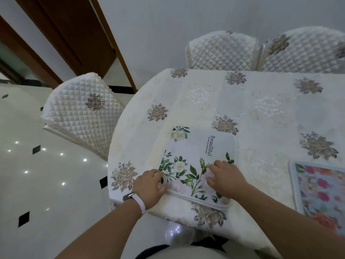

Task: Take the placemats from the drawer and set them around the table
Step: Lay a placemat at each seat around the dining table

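Observation:
A white placemat printed with green leaves, pale flowers and the word "Beautiful" lies flat near the front-left edge of the table, which wears a cream cloth with embroidered flowers. My left hand presses on the mat's near-left corner, fingers curled at its edge. My right hand rests flat on the mat's near-right part, fingers spread. A second placemat, light blue with pink and red flowers, lies at the right edge of the view. No drawer is in sight.
Three chairs with quilted white covers stand around the table: one at the left and two at the far side. A glossy white tiled floor lies to the left. A brown door frame stands behind.

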